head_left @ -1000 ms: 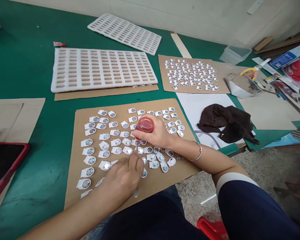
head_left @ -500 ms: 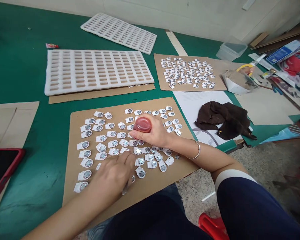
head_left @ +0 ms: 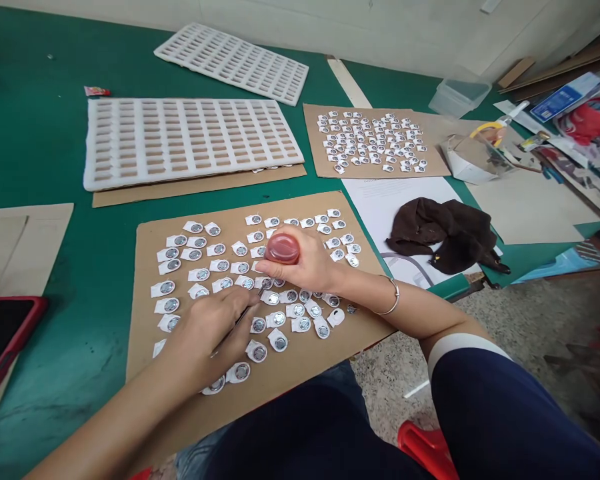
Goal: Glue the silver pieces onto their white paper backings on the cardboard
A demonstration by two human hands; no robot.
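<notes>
Metal tweezers (head_left: 237, 321) are pinched in my left hand (head_left: 213, 327), their tip pointing up and right among small silver discs on white tabs (head_left: 279, 341). My right hand (head_left: 307, 260) is wrapped round a glossy reddish-brown squeeze bottle (head_left: 282, 249), whose rounded end faces up. The bottle's lower part is hidden by my fingers. Both hands are over a cardboard sheet (head_left: 180, 420) that carries many of these discs in loose rows. Some discs are covered by my hands and forearms.
Two white slotted foam trays (head_left: 193, 180) (head_left: 300, 93) lie at the back. Behind the bottle is a second cardboard sheet (head_left: 315, 160) with more discs. A dark brown cloth (head_left: 440, 233) rests on white paper at right; a red-edged device (head_left: 35, 313) sits at far left.
My left hand has moved left and slightly up with the tweezers, uncovering discs near the front edge. My right hand holds its place over the sheet with the bottle.
</notes>
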